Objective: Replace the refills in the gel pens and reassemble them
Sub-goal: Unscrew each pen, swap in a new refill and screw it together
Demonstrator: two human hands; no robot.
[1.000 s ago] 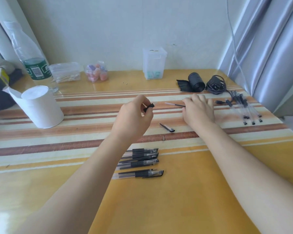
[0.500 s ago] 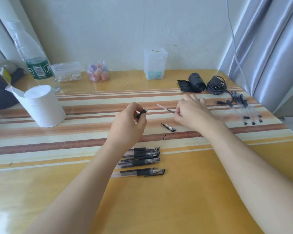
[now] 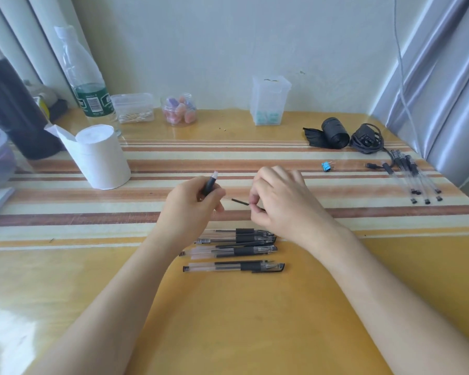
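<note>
- Fingers [image 3: 217,196] of the left hand [image 3: 190,209] are curled around a pen barrel [image 3: 210,184], black grip section up, just left of the frame's middle.
- Fingers [image 3: 255,203] of the right hand [image 3: 279,204] pinch the rear of a thin refill [image 3: 240,202], whose front end points into the barrel's lower opening.
- Likely step: feeding the refill into the barrel; how deep it sits cannot be seen, as the left hand hides the joint.
- Risk: the refill is slender, so pushing off-axis could bend it or make it miss the opening.
- Risk: a loose pinch could drop it among the pens [image 3: 236,250] lying on the surface [image 3: 255,320] below the hands, mixing it with them.
- More pens [image 3: 412,180] lie at the right edge, well apart.
</note>
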